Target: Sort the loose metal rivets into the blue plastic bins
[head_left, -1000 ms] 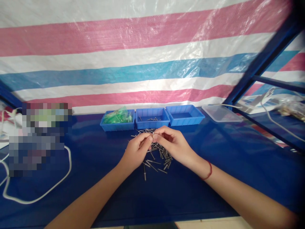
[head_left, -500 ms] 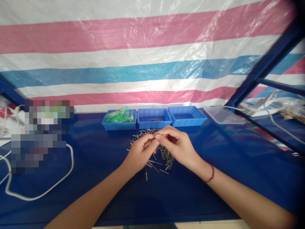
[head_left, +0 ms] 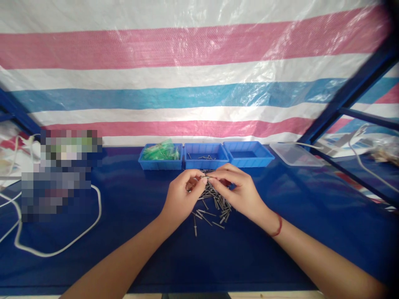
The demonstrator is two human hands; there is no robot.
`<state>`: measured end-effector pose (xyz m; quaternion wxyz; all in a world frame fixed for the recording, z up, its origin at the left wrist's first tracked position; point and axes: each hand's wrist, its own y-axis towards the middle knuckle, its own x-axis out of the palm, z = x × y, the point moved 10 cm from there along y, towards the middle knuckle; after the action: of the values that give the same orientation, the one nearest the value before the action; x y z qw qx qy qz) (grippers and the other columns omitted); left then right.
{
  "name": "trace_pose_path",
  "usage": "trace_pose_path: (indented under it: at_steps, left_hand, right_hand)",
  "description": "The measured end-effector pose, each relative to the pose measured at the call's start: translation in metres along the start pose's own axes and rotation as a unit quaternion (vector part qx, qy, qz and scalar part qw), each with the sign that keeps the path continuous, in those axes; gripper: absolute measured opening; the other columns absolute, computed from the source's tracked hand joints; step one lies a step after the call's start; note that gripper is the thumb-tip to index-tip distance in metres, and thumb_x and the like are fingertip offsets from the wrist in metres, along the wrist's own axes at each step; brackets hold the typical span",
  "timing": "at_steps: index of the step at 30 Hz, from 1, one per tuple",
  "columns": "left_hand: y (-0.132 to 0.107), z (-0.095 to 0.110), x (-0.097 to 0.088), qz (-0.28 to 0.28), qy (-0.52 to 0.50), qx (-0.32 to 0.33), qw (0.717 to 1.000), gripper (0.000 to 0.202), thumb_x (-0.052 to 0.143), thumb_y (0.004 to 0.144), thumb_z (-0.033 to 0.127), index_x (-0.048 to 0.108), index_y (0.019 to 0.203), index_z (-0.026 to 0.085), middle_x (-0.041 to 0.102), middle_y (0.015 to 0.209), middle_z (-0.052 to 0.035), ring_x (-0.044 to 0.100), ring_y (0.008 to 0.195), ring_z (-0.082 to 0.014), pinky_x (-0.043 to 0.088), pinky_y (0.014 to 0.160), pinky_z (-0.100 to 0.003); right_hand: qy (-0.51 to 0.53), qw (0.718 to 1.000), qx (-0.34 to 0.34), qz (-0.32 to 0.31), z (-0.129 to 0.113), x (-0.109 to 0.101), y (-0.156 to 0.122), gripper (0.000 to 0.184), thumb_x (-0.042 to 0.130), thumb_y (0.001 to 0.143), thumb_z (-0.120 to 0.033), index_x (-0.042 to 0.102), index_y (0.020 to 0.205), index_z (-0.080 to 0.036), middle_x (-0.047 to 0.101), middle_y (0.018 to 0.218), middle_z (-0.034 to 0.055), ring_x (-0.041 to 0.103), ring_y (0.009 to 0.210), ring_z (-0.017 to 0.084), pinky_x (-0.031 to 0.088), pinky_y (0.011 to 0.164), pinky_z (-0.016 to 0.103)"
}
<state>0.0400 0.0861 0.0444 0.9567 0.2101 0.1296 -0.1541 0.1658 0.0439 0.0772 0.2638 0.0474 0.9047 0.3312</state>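
Observation:
My left hand [head_left: 182, 193] and my right hand [head_left: 241, 187] meet over a pile of blind rivets [head_left: 220, 202] on the blue table. Both are closed in a pinch, thumb against fingers. A thin rivet [head_left: 207, 177] spans the small gap between the two sets of fingertips; most of it is hidden. Part of the pile lies behind my hands, and a few rivets lie loose at its near side. Just beyond stands a blue tray [head_left: 206, 163] with several rivets inside.
Left of that tray, another blue tray [head_left: 160, 165] holds green plastic bags [head_left: 162, 150]. A third blue tray [head_left: 252, 162] stands to the right, beside a clear plastic lid [head_left: 296, 155]. A white cable [head_left: 59, 251] loops at left. Striped sheeting [head_left: 199, 95] hangs behind.
My fingertips have drawn slightly apart, so the thin rivet between them now shows. The whole view has shifted a little, with the trays appearing farther right.

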Motion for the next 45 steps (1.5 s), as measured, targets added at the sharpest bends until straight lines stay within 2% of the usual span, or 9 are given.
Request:
trace_pose_path:
  at_steps: [4,8,13,17,25,31,37,42,45]
  left_hand:
    - [0.003,0.001,-0.006,0.014,0.001,0.01,1.0,0.019,0.058,0.086,0.031,0.063,0.099,0.018,0.067,0.086,-0.0033,0.063,0.077,-0.0146,0.05,0.071,-0.023]
    - [0.011,0.003,-0.023,0.049,0.015,0.03,0.998,0.026,0.058,0.086,0.027,0.061,0.11,0.018,0.067,0.093,-0.0047,0.063,0.078,-0.0139,0.05,0.069,-0.023]
    - [0.018,0.006,-0.033,0.041,0.102,0.079,0.991,0.017,0.055,0.088,0.026,0.064,0.101,0.019,0.067,0.092,-0.0042,0.061,0.075,-0.0134,0.048,0.07,-0.024]
    - [0.015,0.009,-0.011,-0.065,0.173,0.116,0.976,0.017,0.05,0.092,0.028,0.064,0.093,0.019,0.066,0.089,-0.0026,0.06,0.078,-0.0138,0.044,0.071,-0.024]
    - [-0.007,0.014,0.031,-0.229,0.353,0.19,0.887,0.024,0.044,0.095,0.027,0.065,0.086,0.02,0.065,0.083,-0.001,0.055,0.083,-0.0166,0.031,0.07,-0.031]
    - [-0.013,0.007,0.036,-0.27,0.373,0.19,0.867,0.017,0.056,0.084,0.02,0.067,0.094,0.027,0.062,0.095,-0.0001,0.05,0.093,-0.0189,0.03,0.074,-0.032]
    - [-0.018,0.004,0.044,-0.293,0.382,0.192,0.855,0.014,0.053,0.091,0.03,0.066,0.091,0.026,0.059,0.098,-0.0011,0.048,0.095,-0.0188,0.032,0.08,-0.032]
    - [-0.015,0.009,0.047,-0.24,0.437,0.207,0.842,0.02,0.045,0.096,0.03,0.061,0.092,0.019,0.06,0.1,-0.0043,0.049,0.094,-0.0199,0.032,0.077,-0.033]
    - [-0.009,0.011,0.043,-0.214,0.418,0.194,0.861,0.022,0.04,0.098,0.028,0.057,0.094,0.017,0.062,0.098,-0.0041,0.053,0.091,-0.0187,0.033,0.079,-0.033]
  right_hand:
    - [-0.045,0.998,-0.037,-0.016,-0.007,0.009,0.003,0.017,0.051,0.091,-0.023,0.068,0.091,-0.021,0.064,0.084,0.0048,0.059,0.079,0.017,0.049,0.072,0.032]
    - [-0.154,0.987,-0.035,0.032,0.007,0.004,0.026,0.018,0.048,0.092,-0.024,0.065,0.089,-0.017,0.063,0.081,0.0053,0.058,0.076,0.018,0.047,0.072,0.032]
    - [-0.292,0.956,-0.026,0.031,0.028,0.008,0.059,0.024,0.046,0.093,-0.027,0.066,0.09,-0.015,0.064,0.082,0.0089,0.058,0.08,0.022,0.045,0.075,0.036]
    - [-0.29,0.956,-0.014,0.032,0.03,0.005,0.048,0.026,0.048,0.093,-0.033,0.066,0.09,-0.015,0.063,0.076,0.0073,0.057,0.076,0.021,0.043,0.074,0.034]
    - [-0.173,0.984,0.039,-0.014,0.036,-0.003,0.013,0.02,0.049,0.091,-0.027,0.065,0.082,-0.018,0.065,0.075,0.0026,0.058,0.066,0.015,0.043,0.064,0.027]
    - [-0.194,0.975,0.013,-0.112,0.026,0.012,0.014,0.021,0.048,0.09,-0.022,0.063,0.076,-0.019,0.063,0.074,0.0019,0.057,0.067,0.014,0.041,0.065,0.027]
    - [-0.213,0.959,0.0,-0.188,0.015,0.026,0.006,0.018,0.049,0.09,-0.02,0.062,0.077,-0.019,0.061,0.072,0.0015,0.057,0.069,0.014,0.04,0.066,0.026]
    - [-0.188,0.953,0.01,-0.236,0.005,0.03,-0.002,0.023,0.046,0.092,-0.025,0.061,0.075,-0.019,0.06,0.071,0.0013,0.056,0.068,0.014,0.038,0.063,0.026]
    - [-0.145,0.962,0.03,-0.231,0.006,0.025,-0.001,0.019,0.047,0.091,-0.022,0.062,0.08,-0.019,0.061,0.073,0.0008,0.056,0.068,0.014,0.038,0.063,0.026]
